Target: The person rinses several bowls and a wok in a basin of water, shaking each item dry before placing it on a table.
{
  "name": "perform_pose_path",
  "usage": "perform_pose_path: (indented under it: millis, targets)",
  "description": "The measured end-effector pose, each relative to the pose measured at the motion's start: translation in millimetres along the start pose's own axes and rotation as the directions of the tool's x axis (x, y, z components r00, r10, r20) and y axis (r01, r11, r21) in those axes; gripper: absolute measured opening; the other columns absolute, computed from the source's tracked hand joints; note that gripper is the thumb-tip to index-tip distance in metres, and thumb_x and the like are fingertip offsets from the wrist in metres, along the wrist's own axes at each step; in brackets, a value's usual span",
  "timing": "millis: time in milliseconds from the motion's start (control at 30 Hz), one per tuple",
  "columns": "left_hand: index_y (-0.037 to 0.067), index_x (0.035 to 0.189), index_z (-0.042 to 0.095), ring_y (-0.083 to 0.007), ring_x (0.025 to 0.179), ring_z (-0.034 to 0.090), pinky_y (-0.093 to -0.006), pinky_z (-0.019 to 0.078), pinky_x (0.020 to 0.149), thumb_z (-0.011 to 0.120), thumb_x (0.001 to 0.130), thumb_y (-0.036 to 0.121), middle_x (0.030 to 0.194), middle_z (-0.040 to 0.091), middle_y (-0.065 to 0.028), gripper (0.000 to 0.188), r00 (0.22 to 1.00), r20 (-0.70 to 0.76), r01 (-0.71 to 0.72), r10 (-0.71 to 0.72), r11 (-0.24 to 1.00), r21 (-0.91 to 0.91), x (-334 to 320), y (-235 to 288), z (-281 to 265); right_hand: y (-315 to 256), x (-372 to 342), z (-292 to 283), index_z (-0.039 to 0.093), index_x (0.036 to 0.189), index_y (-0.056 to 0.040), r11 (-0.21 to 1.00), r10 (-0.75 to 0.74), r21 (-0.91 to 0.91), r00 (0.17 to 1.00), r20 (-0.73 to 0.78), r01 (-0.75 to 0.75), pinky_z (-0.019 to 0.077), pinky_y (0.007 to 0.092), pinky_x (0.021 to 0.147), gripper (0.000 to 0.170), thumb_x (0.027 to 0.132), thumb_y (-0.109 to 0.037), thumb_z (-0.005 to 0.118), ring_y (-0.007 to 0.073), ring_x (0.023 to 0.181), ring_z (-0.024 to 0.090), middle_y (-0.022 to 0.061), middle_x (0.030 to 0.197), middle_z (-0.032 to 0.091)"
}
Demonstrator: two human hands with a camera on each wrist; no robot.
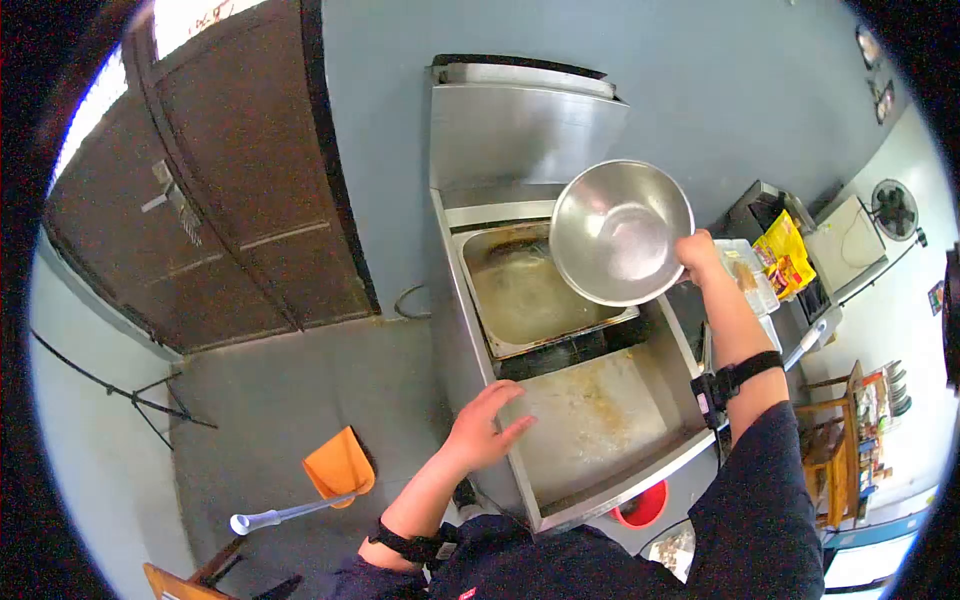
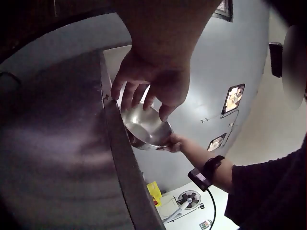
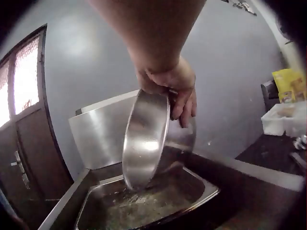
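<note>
My right hand [image 1: 700, 254] grips the rim of a stainless steel mixing bowl [image 1: 622, 232], fingers curled over its edge. The bowl tilts steeply above a rectangular metal pan [image 3: 211, 192] with cloudy liquid in it, its lower rim close over the liquid in the right wrist view. Inside the bowl only bare, shiny metal shows. My left hand [image 1: 483, 426] holds nothing; its fingers are spread and relaxed above the left wall of the steel unit [image 1: 522, 478]. From the left wrist, the left hand [image 2: 153, 84] overlaps part of the bowl.
A steel lid [image 1: 525, 135] stands raised at the back against the wall. The unit's front tray [image 1: 570, 420] has brownish stains. To the right are a plastic container [image 1: 752, 290] and a yellow bag [image 1: 785, 255]. An orange dustpan [image 1: 338, 466] and a red bucket [image 1: 648, 505] are on the floor.
</note>
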State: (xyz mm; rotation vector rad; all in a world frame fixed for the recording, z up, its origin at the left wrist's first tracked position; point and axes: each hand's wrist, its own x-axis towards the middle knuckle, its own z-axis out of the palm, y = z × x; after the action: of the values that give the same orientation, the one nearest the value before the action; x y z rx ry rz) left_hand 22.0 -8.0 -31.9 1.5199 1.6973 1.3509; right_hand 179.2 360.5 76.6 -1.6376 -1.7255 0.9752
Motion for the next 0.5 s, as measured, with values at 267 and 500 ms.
perform_pose_path:
  millis: [267, 500]
  targets:
    - [0.007, 0.106, 0.047, -0.0321, 0.107, 0.043, -0.0354, 0.0370, 0.087, 0.066, 0.069, 0.020, 0.115, 0.044, -0.0161, 0.044, 0.997, 0.047, 0.059, -0.064, 0.994, 0.089, -0.3, 9.1, 13.6, 2.7, -15.9, -15.2, 0.052, 0.088, 0.0115, 0.987, 0.028, 0.151, 0.983, 0.183, -0.056, 0.0509, 0.0477, 0.046, 0.022, 0.071, -0.001, 0.050, 0.0365, 0.062, 0.060, 0.0249, 0.082, 0.057]
    - [0.004, 0.129, 0.019, -0.0362, 0.125, 0.013, -0.0421, 0.0200, 0.100, 0.068, 0.065, 0.027, 0.133, 0.014, -0.0258, 0.084, 0.910, -0.028, 0.368, -0.414, 0.774, 0.515, -4.2, 35.2, 35.0, 14.0, 16.1, -78.0, 0.050, 0.094, 0.0098, 0.944, -0.006, 0.316, 0.958, 0.286, -0.089, 0.0518, 0.0459, 0.048, 0.025, 0.072, -0.001, 0.048, 0.0349, 0.063, 0.060, 0.0227, 0.082, 0.057]
